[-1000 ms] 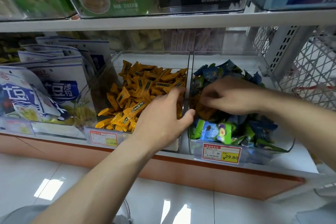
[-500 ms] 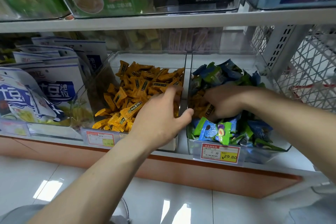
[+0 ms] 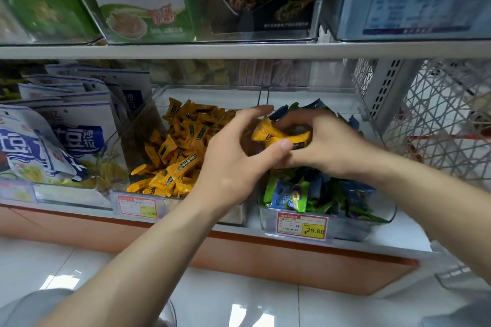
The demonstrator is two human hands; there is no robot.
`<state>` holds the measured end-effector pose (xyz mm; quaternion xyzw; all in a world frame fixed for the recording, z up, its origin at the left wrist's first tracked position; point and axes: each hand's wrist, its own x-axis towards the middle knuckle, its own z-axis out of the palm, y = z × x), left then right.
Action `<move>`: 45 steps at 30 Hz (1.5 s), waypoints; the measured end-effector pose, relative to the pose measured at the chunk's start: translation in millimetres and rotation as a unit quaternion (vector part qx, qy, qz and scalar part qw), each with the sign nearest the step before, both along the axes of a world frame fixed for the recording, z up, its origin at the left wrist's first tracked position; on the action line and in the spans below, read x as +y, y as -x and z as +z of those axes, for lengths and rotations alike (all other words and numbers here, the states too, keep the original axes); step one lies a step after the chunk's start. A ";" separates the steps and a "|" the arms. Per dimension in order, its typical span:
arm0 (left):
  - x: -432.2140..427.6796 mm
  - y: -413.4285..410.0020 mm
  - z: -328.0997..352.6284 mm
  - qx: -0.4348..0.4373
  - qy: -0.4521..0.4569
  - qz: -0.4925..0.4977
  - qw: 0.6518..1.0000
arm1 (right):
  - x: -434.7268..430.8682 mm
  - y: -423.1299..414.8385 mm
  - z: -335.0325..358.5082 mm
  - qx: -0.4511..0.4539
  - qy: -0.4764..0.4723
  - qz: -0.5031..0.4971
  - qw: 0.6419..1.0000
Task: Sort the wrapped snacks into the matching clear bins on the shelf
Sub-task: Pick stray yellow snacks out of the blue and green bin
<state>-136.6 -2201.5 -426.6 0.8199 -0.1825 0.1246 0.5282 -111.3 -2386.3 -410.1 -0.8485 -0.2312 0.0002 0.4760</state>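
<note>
At the far left of the lower shelf [image 3: 403, 236], white-and-blue pouches [image 3: 53, 138] stand in a row behind a clear front panel. Beside them sits the left clear bin [image 3: 125, 156], heaped with a pile of yellow wrapped snacks [image 3: 180, 146] and carrying a red-and-yellow price tag [image 3: 137, 207] on its front. The left hand [image 3: 233, 164] hovers over the wall where the two bins meet. Its fingers are arched and spread and close on nothing, while the thumb tip touches the wrappers held next to it. Those are the stray yellow snacks [image 3: 281, 137], a small bunch raised above the right clear bin [image 3: 366, 228] and gripped by the right hand [image 3: 326, 146], whose fingers curl round them. Below that hand the right bin holds green and blue wrapped snacks [image 3: 313, 191], and its tag [image 3: 301, 225] reads 29.80. Further right stand a perforated white upright [image 3: 385, 87] and a white wire mesh panel [image 3: 446, 119]. The white upper shelf [image 3: 186, 50] runs across the whole view, with more clear bins of packaged food on it. An orange kick strip [image 3: 292, 257] runs beneath the lower shelf, above glossy white floor tiles [image 3: 239, 297] that reflect the ceiling lights.
</note>
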 end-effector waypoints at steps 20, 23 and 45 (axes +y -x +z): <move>79.3 -46.0 -25.0 -0.002 -0.213 0.205 0.955 | -4.3 -45.2 -41.1 -0.020 0.231 -0.042 0.972; 77.7 -46.8 -27.7 -0.051 -0.316 0.212 0.923 | 4.4 -50.4 -46.4 -0.012 0.392 -0.033 0.919; 25.2 -8.6 -31.5 0.011 -0.259 0.047 0.965 | 20.2 -79.6 -67.6 0.024 0.348 -0.004 0.937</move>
